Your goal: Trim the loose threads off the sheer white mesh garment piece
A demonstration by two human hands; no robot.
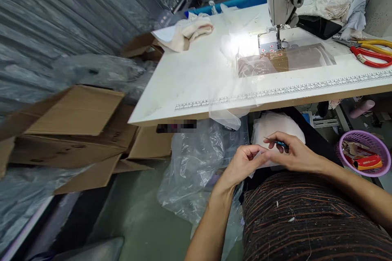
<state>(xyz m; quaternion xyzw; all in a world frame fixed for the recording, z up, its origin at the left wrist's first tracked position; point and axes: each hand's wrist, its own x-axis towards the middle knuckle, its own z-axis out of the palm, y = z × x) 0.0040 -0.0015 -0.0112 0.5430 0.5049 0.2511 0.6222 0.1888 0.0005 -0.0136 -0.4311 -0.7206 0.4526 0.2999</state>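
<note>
Over my lap, my left hand [246, 163] pinches the edge of a thin whitish fabric [277, 124]. My right hand [288, 153] touches it at the fingertips and has its fingers curled round a small blue and dark tool [281, 144], probably thread snips, with a thin tip showing at the left. The fabric lies on my lap, below the table's front edge. Sheer pieces [225, 116] hang over that edge, to the upper left of my hands.
The white table [190, 77] carries a sewing machine [278, 0], red scissors [367, 57], yellow-handled scissors [373, 45], a black object [320, 26] and cloth [192, 32]. A purple basket [339, 147] stands right. Cardboard boxes [76, 110] and plastic bags [196, 163] are left.
</note>
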